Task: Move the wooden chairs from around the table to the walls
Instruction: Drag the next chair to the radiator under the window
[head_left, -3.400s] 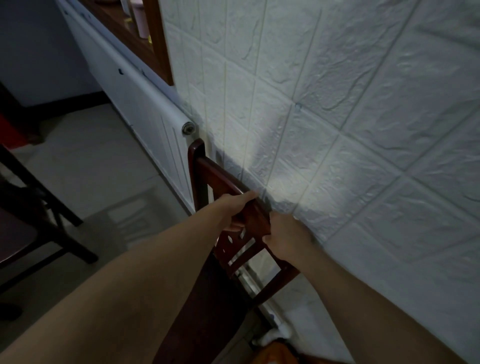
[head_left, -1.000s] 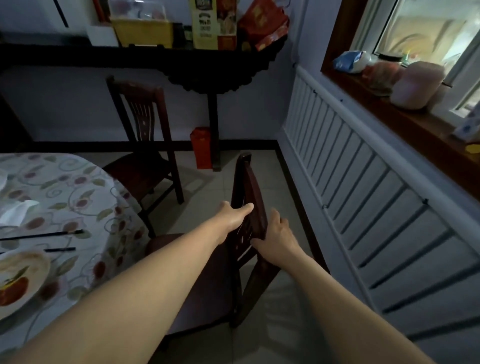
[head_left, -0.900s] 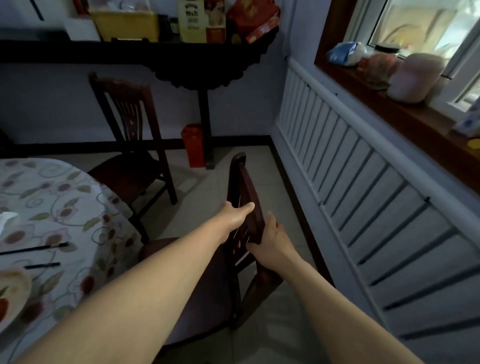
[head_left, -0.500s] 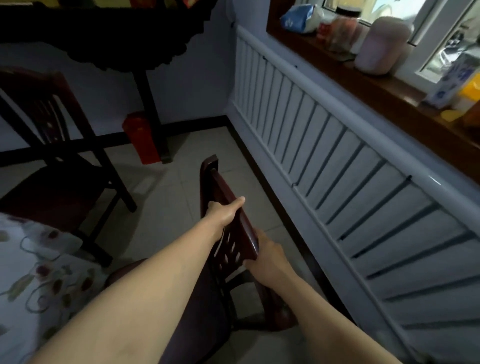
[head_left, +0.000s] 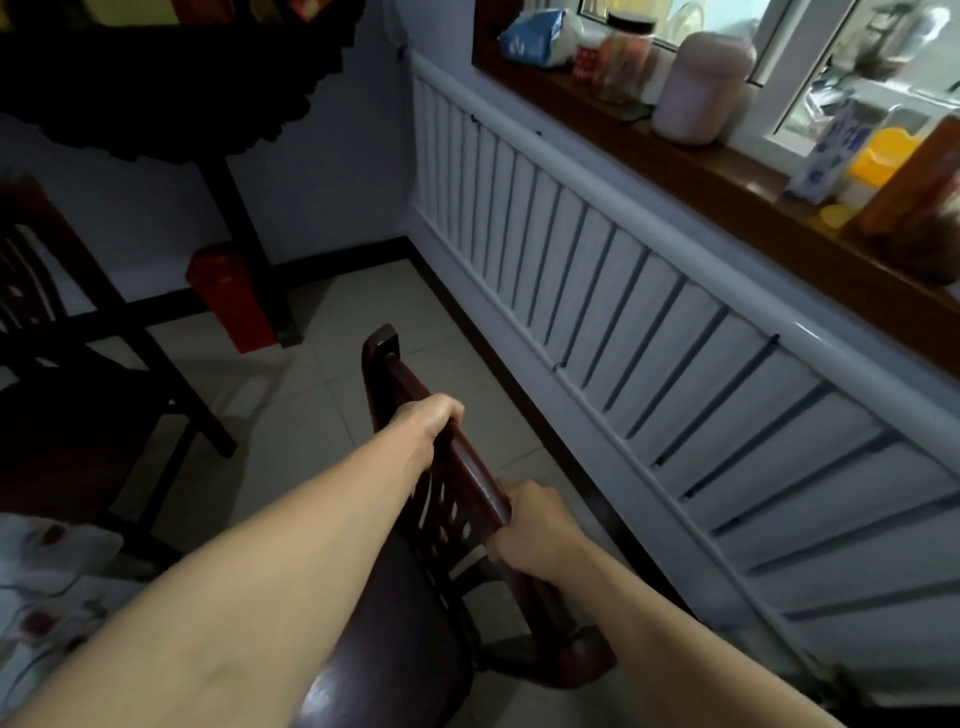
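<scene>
Wooden chair (head_left: 415, 447) sits between both arms, left hand (head_left: 431, 421) and right hand (head_left: 535, 525) clenched on its top rail, likely to steer its back toward the panelled wall (head_left: 675, 338) just beyond the right hand.

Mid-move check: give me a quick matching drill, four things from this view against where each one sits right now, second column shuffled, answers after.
Things:
1. left hand
2. right hand
3. red box
4. pink jar

Places:
A. on the wooden windowsill
B. on the floor by the dark table leg
C. gripping the top rail of the chair, farther from the camera
D. gripping the chair back nearer the camera, on the radiator cover side

Pairs: 1-C, 2-D, 3-B, 4-A
</scene>
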